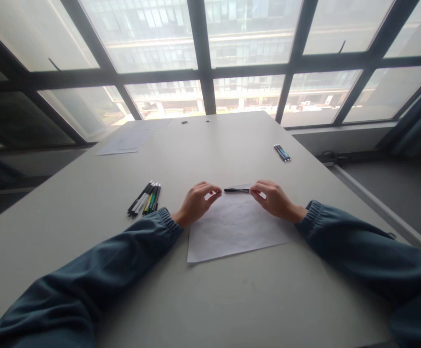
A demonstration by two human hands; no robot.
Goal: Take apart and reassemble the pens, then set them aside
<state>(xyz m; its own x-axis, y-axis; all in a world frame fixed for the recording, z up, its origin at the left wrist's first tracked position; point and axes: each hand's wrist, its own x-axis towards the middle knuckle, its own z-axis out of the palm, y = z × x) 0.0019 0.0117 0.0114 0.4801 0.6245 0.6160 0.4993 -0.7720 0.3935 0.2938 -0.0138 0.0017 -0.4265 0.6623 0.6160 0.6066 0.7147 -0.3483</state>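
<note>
My right hand (274, 199) is closed, its thumb and fingers pinching the right end of a slim black pen (236, 190). The pen lies level, pointing left, above the far part of a white sheet of paper (232, 232). Across a small gap from the pen's left tip is my left hand (200, 200), thumb and forefinger pressed together. A tiny dark spot shows at its fingertips, too small to name. Faint marks show on the paper, which lies under and between both hands.
Left of my left hand lies a bunch of several pens and markers (145, 198). A small group of pens (282, 152) lies near the table's right edge. More paper sheets (123, 137) rest at the far left of the white table (196, 299). Windows (247, 34) stand beyond.
</note>
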